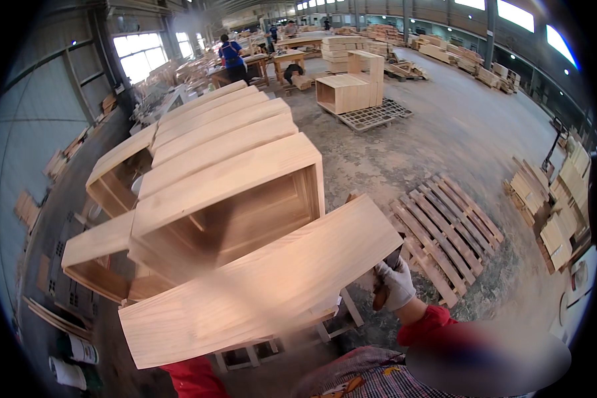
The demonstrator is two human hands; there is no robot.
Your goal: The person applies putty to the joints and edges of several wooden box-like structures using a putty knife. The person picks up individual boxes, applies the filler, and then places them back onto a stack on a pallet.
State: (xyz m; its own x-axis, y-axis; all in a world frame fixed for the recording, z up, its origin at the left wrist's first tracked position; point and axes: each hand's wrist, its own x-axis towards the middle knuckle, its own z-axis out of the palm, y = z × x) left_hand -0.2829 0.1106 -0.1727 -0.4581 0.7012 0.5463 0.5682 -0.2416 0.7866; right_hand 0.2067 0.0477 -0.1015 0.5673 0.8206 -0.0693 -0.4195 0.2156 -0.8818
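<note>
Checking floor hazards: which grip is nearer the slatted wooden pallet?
Right. The right grip, gloved, is left of the slatted pallet; the left grip is hidden behind the board, its red sleeve farther left.

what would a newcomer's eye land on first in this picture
Likely the long pale wooden panel slanting across the lower middle, with the white-gloved right hand at its right end. Just behind it, the row of pale, open-fronted wooden boxes fills the left centre, while the slatted brown wooden pallet lies on the floor to the right.
</note>
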